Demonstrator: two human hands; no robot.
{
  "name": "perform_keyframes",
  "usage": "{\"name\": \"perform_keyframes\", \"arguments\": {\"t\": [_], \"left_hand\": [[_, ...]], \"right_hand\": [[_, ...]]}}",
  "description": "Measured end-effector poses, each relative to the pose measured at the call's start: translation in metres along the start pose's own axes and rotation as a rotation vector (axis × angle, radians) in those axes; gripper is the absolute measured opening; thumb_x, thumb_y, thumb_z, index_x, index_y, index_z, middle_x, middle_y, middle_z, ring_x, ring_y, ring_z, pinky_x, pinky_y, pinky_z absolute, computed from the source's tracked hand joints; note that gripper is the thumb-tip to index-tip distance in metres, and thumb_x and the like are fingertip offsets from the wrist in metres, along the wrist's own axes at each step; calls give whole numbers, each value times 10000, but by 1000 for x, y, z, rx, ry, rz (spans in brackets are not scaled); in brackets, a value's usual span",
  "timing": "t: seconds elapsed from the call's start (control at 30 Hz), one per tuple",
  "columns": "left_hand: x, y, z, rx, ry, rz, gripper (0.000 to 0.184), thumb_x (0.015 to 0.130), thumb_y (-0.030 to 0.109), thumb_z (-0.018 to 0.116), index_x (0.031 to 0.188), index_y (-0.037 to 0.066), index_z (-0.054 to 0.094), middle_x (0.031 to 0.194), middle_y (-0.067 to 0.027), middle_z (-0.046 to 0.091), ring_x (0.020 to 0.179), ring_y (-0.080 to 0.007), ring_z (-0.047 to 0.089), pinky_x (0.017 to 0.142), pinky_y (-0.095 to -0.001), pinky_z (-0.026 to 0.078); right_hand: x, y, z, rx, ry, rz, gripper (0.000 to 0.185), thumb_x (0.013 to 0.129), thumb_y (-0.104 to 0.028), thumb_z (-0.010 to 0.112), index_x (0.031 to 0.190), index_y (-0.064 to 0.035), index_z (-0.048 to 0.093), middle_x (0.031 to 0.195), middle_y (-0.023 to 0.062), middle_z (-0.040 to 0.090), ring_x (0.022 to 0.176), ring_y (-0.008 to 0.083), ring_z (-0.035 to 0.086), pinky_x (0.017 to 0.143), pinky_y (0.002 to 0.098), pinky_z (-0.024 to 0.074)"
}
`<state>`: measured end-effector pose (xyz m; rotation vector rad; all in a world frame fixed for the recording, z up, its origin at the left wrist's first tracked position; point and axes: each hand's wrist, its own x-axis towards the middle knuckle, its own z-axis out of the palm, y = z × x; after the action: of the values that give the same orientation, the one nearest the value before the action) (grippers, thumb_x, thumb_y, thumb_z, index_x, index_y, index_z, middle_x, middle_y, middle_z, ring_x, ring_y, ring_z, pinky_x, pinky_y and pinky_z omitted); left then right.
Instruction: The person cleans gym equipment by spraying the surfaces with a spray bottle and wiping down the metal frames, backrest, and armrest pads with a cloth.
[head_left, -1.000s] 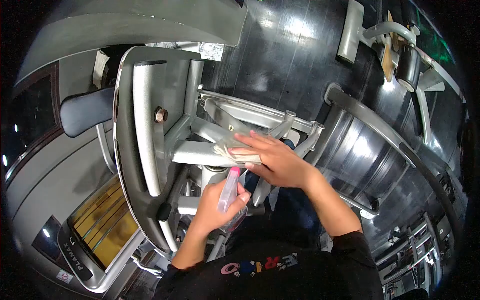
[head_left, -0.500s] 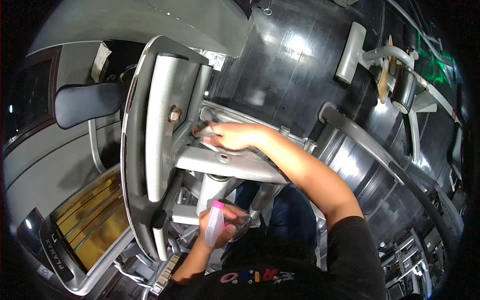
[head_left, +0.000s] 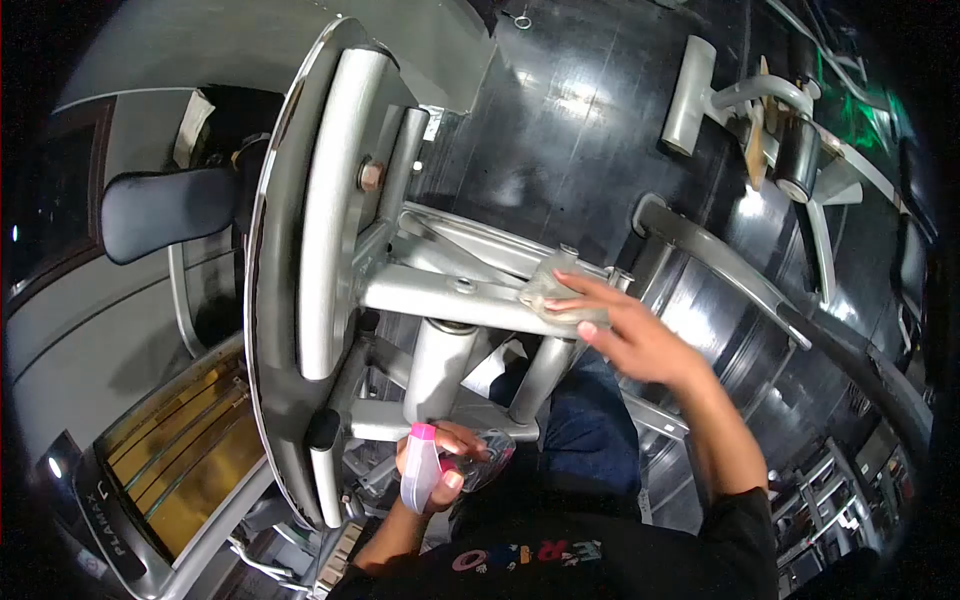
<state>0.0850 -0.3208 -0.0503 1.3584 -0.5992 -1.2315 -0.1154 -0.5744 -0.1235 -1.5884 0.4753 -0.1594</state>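
Note:
My left hand (head_left: pixel 447 470) is closed around a spray bottle (head_left: pixel 424 470) with a pink nozzle and a whitish translucent head; its clear body points to the right. Under the fingers of my right hand (head_left: pixel 640 335) is a pale crumpled cloth (head_left: pixel 553 290), pressed onto the right end of a silver machine tube (head_left: pixel 440 292). A bolt head shows farther left on that tube. To its left stands the machine's padded board (head_left: pixel 275 270), backed by a thick silver bar (head_left: pixel 340 215) and a bronze bolt (head_left: pixel 371 177).
A weight stack housing (head_left: pixel 120 525) marked PLAMAX is at lower left, below a black pad (head_left: pixel 170 210). A curved grey machine arm (head_left: pixel 725 265) crosses on the right. Another machine (head_left: pixel 690 95) stands on the dark floor (head_left: pixel 560 150) at upper right.
My right hand has moved right with the cloth, from near the padded board to the tube's right end. My left hand still holds the spray bottle. The view has shifted slightly.

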Motion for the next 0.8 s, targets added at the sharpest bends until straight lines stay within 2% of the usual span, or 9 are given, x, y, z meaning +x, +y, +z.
{"name": "perform_keyframes", "arguments": {"t": [0.07,0.1,0.2,0.3,0.4,0.5,0.57,0.63,0.8], "left_hand": [[-3,-11,-9,-18,-80,87,347,819,280,716,970,-1,580,890,-191,652,785,-274,679,756,-404,559],[-5,-14,-12,-29,-141,175,337,816,275,716,958,-1,584,894,-189,652,792,-279,679,767,-413,558],[-19,0,-6,28,-133,180,325,817,266,718,932,-8,585,864,-192,652,800,-293,680,743,-423,566],[-40,0,-10,55,-159,215,325,818,260,709,934,-16,581,832,-195,651,775,-289,682,711,-400,573],[-73,-22,-29,32,-194,240,331,787,242,727,940,-14,583,838,-200,654,750,-278,690,701,-379,579],[-98,-18,-42,145,-294,197,368,819,265,720,1032,12,559,922,-190,625,820,-306,678,755,-431,569],[-111,-27,-51,139,-312,211,374,814,255,731,1013,-11,561,934,-205,609,821,-304,671,743,-426,575],[-121,-36,-58,146,-257,203,384,822,270,726,1012,-18,555,953,-206,593,813,-294,661,727,-416,582],[-117,-42,-58,259,-214,132,493,841,404,703,994,-42,556,966,-174,577,787,-207,648,639,-316,587]], "right_hand": [[0,-7,34,-128,114,-149,364,961,-290,518,1300,-186,597,1545,103,323,1439,354,252,1166,547,149],[5,-34,47,-436,105,-52,396,905,-214,596,1301,-217,584,1545,81,321,1429,350,273,1159,582,143],[34,-46,61,-615,170,-120,410,855,-209,663,1256,-206,575,1495,75,396,1367,346,380,1101,657,231],[59,-50,69,-604,253,-305,298,790,-66,675,1066,-147,596,1463,83,441,1280,323,480,1046,542,407],[45,-42,75,-538,349,-343,458,720,29,669,1136,-147,593,1442,72,474,1240,327,515,1055,450,427],[6,-26,66,-468,433,-163,378,808,37,592,1150,-123,606,1290,68,612,1151,267,586,988,387,443],[-25,-2,47,-143,512,132,258,929,-156,585,1183,-118,613,1193,87,652,1086,231,615,957,341,451],[-47,33,47,292,825,197,315,1006,-294,496,1151,-40,613,1079,69,661,999,153,596,891,295,454],[-123,80,89,651,1154,271,497,985,-456,495,1192,-11,574,1130,90,632,1040,186,586,918,338,447]]}}
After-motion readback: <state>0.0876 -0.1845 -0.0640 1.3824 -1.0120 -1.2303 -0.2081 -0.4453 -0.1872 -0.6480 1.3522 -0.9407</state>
